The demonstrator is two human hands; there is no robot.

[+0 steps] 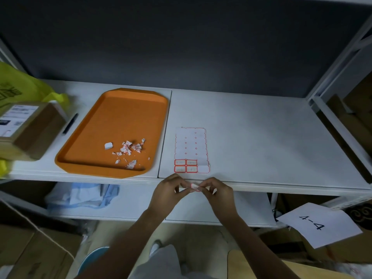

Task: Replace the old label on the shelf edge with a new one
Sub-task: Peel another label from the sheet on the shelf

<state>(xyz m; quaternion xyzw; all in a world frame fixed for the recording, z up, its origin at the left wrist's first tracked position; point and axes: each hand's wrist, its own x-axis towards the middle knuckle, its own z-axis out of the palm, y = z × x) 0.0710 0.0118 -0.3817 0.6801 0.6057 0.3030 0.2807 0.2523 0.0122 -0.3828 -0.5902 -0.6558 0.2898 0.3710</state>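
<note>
I see the white shelf [261, 137] spread wide, its right half bare with plenty of room; the orange tray [112, 129] of torn scraps [128, 150] fills the left. The label sheet [191, 151] lies just behind the shelf edge [261, 187]. At that edge my left hand [168, 191] and right hand [218, 193] both pinch a small red-bordered label [194, 186]. I judge I am sticking on the new one; next it needs levelling along the narrow lip, then pressing flat.
</note>
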